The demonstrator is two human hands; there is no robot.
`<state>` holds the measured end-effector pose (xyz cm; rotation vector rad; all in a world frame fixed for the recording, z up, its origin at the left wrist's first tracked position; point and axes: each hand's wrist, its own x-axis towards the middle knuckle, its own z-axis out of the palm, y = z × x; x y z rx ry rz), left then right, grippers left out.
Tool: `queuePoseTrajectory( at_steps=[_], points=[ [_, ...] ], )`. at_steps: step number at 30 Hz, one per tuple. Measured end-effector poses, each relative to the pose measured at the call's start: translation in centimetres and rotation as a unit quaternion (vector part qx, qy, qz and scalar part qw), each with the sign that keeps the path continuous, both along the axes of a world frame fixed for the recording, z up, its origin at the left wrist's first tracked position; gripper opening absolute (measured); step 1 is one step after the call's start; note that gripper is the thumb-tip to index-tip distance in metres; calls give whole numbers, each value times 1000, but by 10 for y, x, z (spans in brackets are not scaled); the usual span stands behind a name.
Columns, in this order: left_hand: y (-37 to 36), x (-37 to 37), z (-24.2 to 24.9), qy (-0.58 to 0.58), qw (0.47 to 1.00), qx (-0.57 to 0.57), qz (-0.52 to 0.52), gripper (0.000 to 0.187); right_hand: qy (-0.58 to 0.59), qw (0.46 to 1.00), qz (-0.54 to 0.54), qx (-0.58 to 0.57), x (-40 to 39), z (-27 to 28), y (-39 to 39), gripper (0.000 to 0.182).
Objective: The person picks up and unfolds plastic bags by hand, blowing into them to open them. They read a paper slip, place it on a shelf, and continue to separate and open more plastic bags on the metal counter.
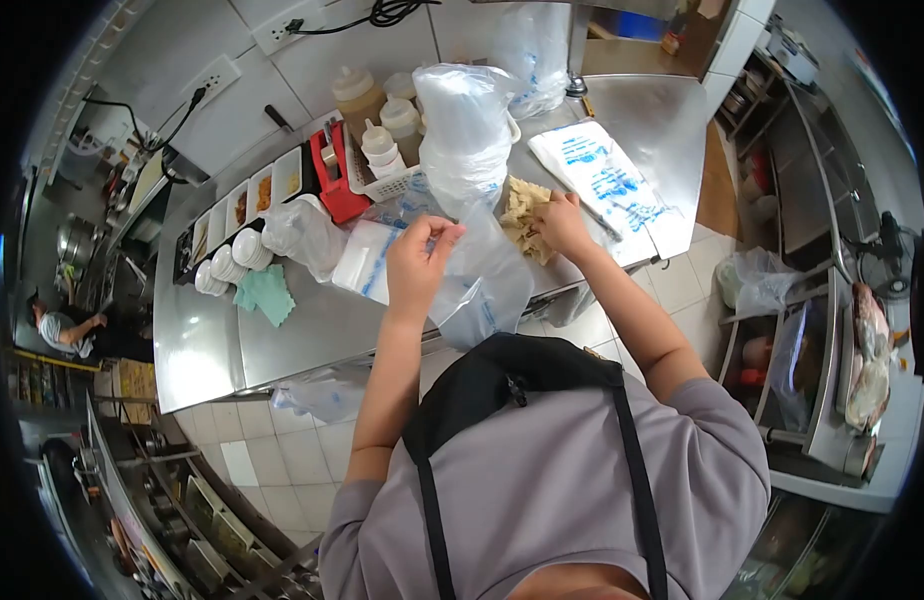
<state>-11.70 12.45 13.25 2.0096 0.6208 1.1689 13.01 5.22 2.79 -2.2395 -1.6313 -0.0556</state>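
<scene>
My left hand is closed, its fingertips pinched at the edge of a clear plastic bag that hangs over the front of the steel table. My right hand grips a crumpled pale-yellow cloth on the tabletop. Just behind both hands stands a tall container wrapped in clear plastic. A flat stack of printed plastic bags lies to the right of the cloth, with a thin dark utensil on it. Another pack of bags rests left of my left hand.
Squeeze bottles stand in a white basket beside a red holder. Farther left are food trays, stacked white lids and a green cloth. Another person is at the far left. Steel shelving stands right.
</scene>
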Motion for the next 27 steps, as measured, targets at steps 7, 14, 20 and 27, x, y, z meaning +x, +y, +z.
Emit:
queuePoseTrajectory(
  at_steps=[7,14,20,27],
  points=[
    [-12,22,7,14,998,52,12,17,214,966,137,44,2,84,-11,22],
    [-23,50,6,-11,996,77,49,18,347,877,245,224,-33,139,-15,15],
    [-27,60,10,93,991,67,73,20,254,890,279,255,-28,141,-9,11],
    [-34,68,37,-111,993,30,-32,23,354,841,342,225,-11,151,1,18]
  ],
)
